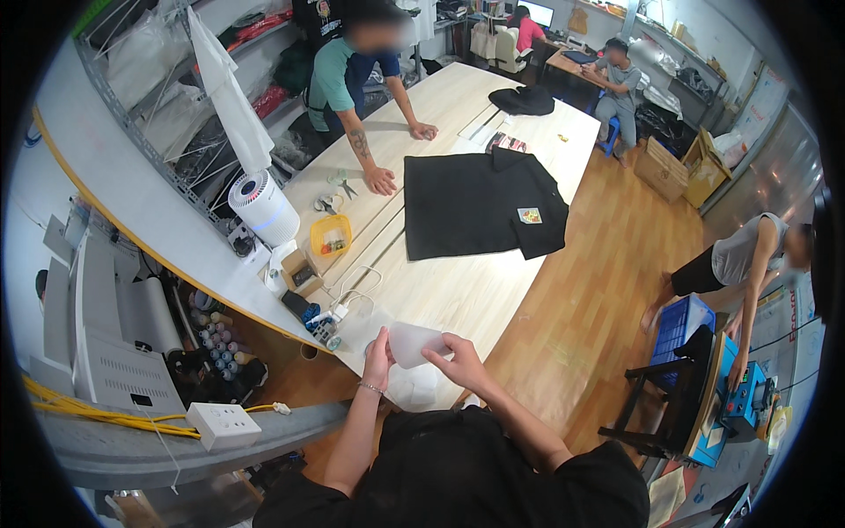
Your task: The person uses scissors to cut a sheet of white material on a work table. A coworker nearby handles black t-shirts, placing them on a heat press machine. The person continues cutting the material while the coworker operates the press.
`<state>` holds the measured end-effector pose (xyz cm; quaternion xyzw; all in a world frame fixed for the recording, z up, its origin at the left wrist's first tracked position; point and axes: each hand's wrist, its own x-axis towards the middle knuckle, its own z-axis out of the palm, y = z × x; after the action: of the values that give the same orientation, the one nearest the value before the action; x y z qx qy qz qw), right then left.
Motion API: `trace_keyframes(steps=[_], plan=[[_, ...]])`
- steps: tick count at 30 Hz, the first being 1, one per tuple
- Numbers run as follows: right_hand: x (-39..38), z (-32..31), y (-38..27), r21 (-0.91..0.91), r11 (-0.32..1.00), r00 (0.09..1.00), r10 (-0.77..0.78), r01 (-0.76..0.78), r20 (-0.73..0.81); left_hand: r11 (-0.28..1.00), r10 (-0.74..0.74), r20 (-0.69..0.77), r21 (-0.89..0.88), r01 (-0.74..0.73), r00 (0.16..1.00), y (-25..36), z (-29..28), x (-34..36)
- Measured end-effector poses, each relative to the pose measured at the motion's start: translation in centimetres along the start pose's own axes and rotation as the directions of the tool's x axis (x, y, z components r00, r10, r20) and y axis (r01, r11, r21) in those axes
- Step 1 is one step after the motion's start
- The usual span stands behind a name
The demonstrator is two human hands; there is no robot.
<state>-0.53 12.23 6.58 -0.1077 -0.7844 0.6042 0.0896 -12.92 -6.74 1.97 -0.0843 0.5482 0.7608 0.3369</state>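
Note:
Between my two hands, over the near end of the table, is a small translucent whitish sheet (pixel 412 345). My left hand (pixel 378 363) pinches its left edge, and my right hand (pixel 458 359) grips its right side with thumb and fingers. Below it, at the table's near edge, lie more pale sheets (pixel 412 387). Another clear, filmy piece (pixel 359 334) rests just left of my left hand. Farther up the table a black T-shirt (pixel 466 207) is spread flat, its collar toward the right. A small colourful print (pixel 529 216) shows on it.
A yellow basket (pixel 331 236), scissors (pixel 327 204), a white cable with an adapter (pixel 341 310) and a white air purifier (pixel 264 208) line the left side. A person (pixel 352 88) leans on the table's far left. At right, another person bends over a blue machine (pixel 745 400).

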Motion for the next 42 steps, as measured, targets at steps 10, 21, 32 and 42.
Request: trace_keyframes(steps=[10,21,32,42], plan=[[0.5,-0.3,-1.4,0.046,0.999,1.000,0.008,-0.008,-0.003,0.330,0.150,-0.061,0.944,0.009,0.987,-10.0,-12.6,10.9],[-1.1,0.1,0.1,0.150,0.988,0.999,-0.022,0.028,-0.044,-0.108,0.091,-0.005,0.994,0.015,0.996,-11.6,-10.8,10.5],[-4.1,-1.5,1.3,0.155,0.985,0.972,-0.043,0.080,-0.229,-0.151,0.218,0.167,0.979,-0.136,0.961,-13.6,-12.5,10.3],[-5.1,-0.6,2.6,0.146,0.987,0.952,-0.023,0.071,-0.304,-0.218,0.183,0.215,0.960,-0.174,0.959,-12.8,-13.1,11.3]])
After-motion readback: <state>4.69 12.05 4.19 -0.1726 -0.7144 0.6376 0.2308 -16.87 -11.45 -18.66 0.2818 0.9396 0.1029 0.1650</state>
